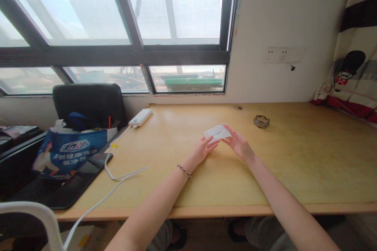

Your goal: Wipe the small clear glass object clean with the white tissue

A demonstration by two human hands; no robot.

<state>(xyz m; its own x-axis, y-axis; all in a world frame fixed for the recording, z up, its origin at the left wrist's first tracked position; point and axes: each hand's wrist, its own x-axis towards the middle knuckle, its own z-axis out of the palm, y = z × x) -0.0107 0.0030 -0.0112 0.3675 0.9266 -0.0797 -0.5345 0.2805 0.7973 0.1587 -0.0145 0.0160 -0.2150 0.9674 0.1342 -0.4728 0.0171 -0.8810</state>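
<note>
A thin, flat white rectangle (218,131), which looks like a folded tissue or a small soft packet, is held tilted just above the table. At its lower left corner, the fingers of my left hand (203,150) grip the edge, with a beaded bracelet (184,171) on that wrist. My right hand (240,146) pinches the right side, its thumb and fingers around the edge. What the white thing is exactly, I cannot make out.
On the wooden table (309,160) lie a dark ring-shaped object (261,121), a white power bank (140,117) and its white cable (126,175). To the left are a black tablet-like slab (79,184), a blue bag (69,151) and a black chair (90,102).
</note>
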